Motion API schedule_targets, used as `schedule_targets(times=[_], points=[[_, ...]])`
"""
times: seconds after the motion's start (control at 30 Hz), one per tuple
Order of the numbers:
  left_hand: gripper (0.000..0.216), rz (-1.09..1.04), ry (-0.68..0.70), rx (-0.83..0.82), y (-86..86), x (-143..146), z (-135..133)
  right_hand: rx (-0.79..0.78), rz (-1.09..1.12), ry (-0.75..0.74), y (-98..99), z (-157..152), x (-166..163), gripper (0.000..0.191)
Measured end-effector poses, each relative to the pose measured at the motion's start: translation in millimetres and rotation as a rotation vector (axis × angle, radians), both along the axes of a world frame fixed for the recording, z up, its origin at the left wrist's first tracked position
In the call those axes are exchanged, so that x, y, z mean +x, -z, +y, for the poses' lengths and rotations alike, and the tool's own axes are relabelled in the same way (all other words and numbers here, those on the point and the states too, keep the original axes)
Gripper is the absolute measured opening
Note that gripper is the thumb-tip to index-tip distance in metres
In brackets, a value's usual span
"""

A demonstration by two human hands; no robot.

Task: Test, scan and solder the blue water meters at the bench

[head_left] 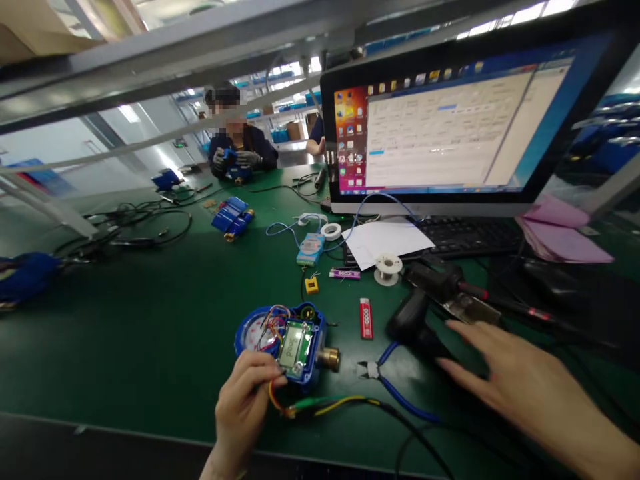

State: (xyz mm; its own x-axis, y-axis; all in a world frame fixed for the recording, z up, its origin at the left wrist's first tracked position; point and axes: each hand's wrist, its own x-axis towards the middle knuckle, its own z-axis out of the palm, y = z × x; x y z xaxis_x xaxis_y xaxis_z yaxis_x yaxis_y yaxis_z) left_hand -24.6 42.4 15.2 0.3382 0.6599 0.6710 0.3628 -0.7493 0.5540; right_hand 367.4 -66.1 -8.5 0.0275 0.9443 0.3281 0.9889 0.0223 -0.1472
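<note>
On green mat, meter [287, 343] faces up.

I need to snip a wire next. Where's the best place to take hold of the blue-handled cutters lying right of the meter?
Take the blue-handled cutters by the two blue handles, coming from the right and above. The handles trail toward the right hand, while the small jaws point left at the meter, which the left hand holds.

Green bench [150, 320]: meter [287, 343], lighter [367, 318], pliers [395, 387]
</note>
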Motion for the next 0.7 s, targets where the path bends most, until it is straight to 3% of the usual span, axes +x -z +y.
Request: schedule_targets(times=[0.1,0.2,0.3,0.4,0.53,0.7], points=[[0.009,-0.022,-0.007,0.008,0.8,2.5,-0.9,-0.275,-0.124,0.088,13.2,21.3,-49.3,0.063],[0.007,-0.033,-0.016,0.006,-0.2,3.8,-1.3,-0.444,0.006,0.151,8.2,34.4,-50.8,0.061],[0.007,-0.034,-0.023,0.001,-1.0,4.2,-1.6,-0.429,0.350,-0.121,-14.4,30.5,-47.9,0.049],[0.006,-0.038,-0.034,0.003,-1.2,4.7,-1.7,-0.425,0.634,-0.404,-34.2,21.0,-63.3,0.020],[0.007,-0.041,-0.043,0.005,-1.2,5.4,-2.0,-0.394,0.753,-0.479,-34.5,19.7,-90.4,0.013],[0.007,-0.032,-0.039,0.004,0.0,5.1,-2.2,-0.332,0.760,-0.496,-23.2,26.3,-96.6,0.014]])
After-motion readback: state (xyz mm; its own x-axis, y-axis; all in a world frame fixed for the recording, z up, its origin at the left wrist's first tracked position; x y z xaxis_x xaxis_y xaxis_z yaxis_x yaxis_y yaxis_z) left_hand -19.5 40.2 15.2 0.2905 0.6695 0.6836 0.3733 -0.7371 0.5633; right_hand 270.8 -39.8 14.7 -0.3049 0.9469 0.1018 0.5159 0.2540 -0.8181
